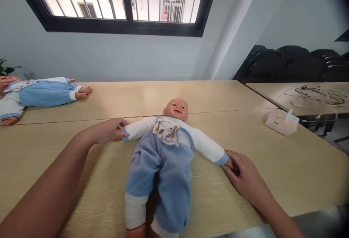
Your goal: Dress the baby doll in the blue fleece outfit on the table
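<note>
A baby doll [174, 165] in a blue and white outfit lies on its back on the wooden table [95, 179], head toward the window and arms spread wide. My left hand [113, 131] is closed round the doll's hand at the blue cuff on the left. On the right, my right hand [241, 170] grips the doll's other hand just past its blue cuff. An animal-face patch [167, 131] sits on the outfit's chest. The doll's feet run out of the bottom of the view.
A second doll [46, 92] in similar clothes lies at the far left of the tables. A tissue box [282, 121] stands toward the right edge. Coiled cables [319, 96] lie on another table, with stacked black chairs [289, 65] behind. A barred window [128, 1] is set in the wall.
</note>
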Demonstrator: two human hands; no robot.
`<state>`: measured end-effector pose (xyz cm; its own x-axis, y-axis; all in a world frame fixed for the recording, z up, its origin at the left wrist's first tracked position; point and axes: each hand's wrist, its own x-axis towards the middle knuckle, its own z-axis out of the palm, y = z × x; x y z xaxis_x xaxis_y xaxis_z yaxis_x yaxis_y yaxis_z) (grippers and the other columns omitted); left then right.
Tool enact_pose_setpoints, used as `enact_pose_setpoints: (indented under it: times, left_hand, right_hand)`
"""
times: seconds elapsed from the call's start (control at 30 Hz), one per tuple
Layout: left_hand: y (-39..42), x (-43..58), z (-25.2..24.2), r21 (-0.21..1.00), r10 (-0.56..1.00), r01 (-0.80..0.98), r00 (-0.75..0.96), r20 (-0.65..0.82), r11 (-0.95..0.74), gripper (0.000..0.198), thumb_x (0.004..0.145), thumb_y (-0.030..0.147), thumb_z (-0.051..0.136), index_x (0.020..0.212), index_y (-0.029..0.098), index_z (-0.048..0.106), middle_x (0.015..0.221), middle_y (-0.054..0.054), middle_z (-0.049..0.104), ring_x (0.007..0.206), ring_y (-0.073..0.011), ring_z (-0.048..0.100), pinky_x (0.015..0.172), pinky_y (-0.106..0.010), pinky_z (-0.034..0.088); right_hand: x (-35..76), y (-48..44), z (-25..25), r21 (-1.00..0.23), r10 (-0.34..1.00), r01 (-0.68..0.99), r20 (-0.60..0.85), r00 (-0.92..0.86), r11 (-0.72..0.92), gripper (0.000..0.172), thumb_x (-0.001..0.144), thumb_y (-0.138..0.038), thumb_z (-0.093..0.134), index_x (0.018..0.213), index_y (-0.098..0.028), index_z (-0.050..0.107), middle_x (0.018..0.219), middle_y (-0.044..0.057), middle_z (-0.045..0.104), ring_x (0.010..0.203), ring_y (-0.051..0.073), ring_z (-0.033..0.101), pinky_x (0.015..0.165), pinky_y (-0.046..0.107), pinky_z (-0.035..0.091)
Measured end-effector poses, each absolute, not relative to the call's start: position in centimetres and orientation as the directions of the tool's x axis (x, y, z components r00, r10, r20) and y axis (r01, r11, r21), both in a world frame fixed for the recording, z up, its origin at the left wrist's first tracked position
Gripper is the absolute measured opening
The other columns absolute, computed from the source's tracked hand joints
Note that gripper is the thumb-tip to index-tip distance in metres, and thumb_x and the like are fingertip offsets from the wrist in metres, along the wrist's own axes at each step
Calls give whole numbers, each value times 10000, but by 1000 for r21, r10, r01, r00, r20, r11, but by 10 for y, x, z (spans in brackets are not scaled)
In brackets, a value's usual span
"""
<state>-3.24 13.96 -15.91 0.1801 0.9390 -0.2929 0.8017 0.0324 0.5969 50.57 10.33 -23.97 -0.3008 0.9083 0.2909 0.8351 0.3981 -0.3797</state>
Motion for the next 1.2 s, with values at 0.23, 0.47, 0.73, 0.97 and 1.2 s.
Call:
enact_pose_setpoints:
  times: [0.23, 0.47, 0.73, 0.97, 1.2]
  left_hand:
    - [160, 108, -115, 184, 859, 848, 451, 242, -497, 398, 929, 495, 622, 1245, 256, 667, 1222, -81, 725, 1126, -288, 661, 944, -418, 514]
    - [175, 156, -147, 19, 737, 834, 475, 481, -551, 122, 837, 135, 655, 873, 240, 708, 857, -3, 769, 784, -209, 703, 685, -324, 500]
    - [157, 144, -158, 72, 408, 698, 329, 851, -712, 169, 847, 103, 737, 866, 232, 630, 910, -1, 761, 869, -164, 713, 838, -327, 550]
    - [155, 141, -159, 187, 469, 715, 217, 856, -674, 207, 844, 138, 757, 773, 228, 584, 833, 14, 717, 839, -164, 682, 821, -346, 525]
    - [159, 127, -162, 67, 473, 703, 402, 785, -708, 193, 926, 185, 680, 748, 245, 637, 892, -5, 746, 861, -173, 655, 823, -366, 520]
  right_hand:
    - [505, 112, -244, -797, 959, 534, 248, -135, 282, 575, 921, -475, 681, 1386, -236, 439, 1295, 161, 637, 1121, 303, 685, 973, 507, 584]
    - [444, 145, -199, -914, 919, 130, 393, 40, 386, 643, 938, -433, 683, 1480, -311, 358, 1510, 141, 514, 1352, 278, 573, 1134, 504, 497]
    - [368, 194, -156, -595, 670, 318, 590, -451, 738, 415, 957, -189, 561, 1370, -225, 563, 1314, 127, 663, 1183, 272, 626, 1019, 464, 503]
    - [379, 188, -159, -634, 467, 159, 354, -811, 757, 284, 925, -90, 536, 1135, -242, 652, 1147, 62, 671, 1068, 226, 588, 989, 410, 459]
    - [378, 180, -167, -856, 547, 9, 323, -772, 518, 26, 916, -212, 621, 939, -222, 629, 1090, 56, 575, 1043, 223, 528, 953, 394, 448]
